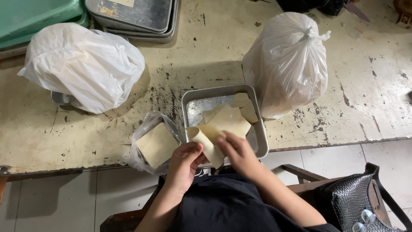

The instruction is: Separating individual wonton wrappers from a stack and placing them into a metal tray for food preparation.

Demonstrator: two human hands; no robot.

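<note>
I grip a rolled pale wrapper [209, 146] with both hands [182, 165] [240, 152], fingers closed, rolling evenly above the metal tray [257, 129].

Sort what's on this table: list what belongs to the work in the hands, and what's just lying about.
In use:
- left hand and right hand, both on a rolled pale sheet
- metal tray holding folded sheets
- clear bag of flat sheets

Lying about:
- two tied white bags
- stacked grey trays
- green lid
- black handbag
</note>
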